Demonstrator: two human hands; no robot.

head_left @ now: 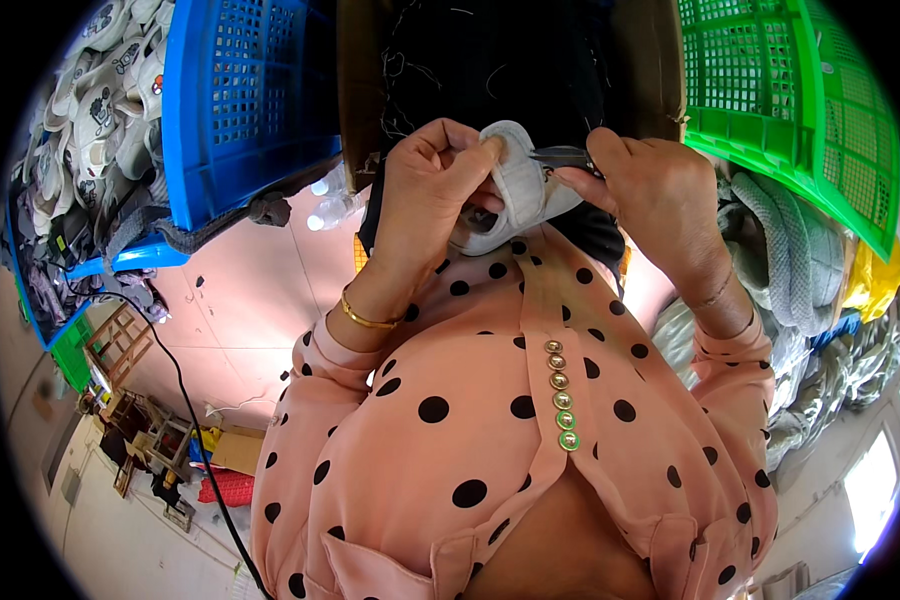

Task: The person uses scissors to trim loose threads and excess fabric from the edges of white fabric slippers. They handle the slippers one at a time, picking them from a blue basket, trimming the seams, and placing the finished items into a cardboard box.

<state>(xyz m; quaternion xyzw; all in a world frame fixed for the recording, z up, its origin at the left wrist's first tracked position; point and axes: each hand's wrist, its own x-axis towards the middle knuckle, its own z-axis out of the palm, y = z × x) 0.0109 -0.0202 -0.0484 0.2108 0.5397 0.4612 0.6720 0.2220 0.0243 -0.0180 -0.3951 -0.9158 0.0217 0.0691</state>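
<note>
Close in front of my chest, a white shoe upper [516,188] is pinched between the thumb and fingers of my left hand [432,180]. My right hand [665,190] is closed on a small pair of metal thread snips [562,156]. Their blades point left and meet the upper's edge, near my left fingertips; whether they touch it I cannot tell. The lower part of the upper hangs toward my shirt and is partly hidden by my fingers. The snips' handles are mostly covered by my right hand.
Dark cloth with loose threads [490,70] lies ahead, between cardboard sides. A blue crate [185,120] stands left, beside a pile of white shoe uppers [95,115]. At right are a green crate [820,170], grey knitted pieces [790,250] and a yellow bag [877,280]. A black cable [185,390] runs lower left.
</note>
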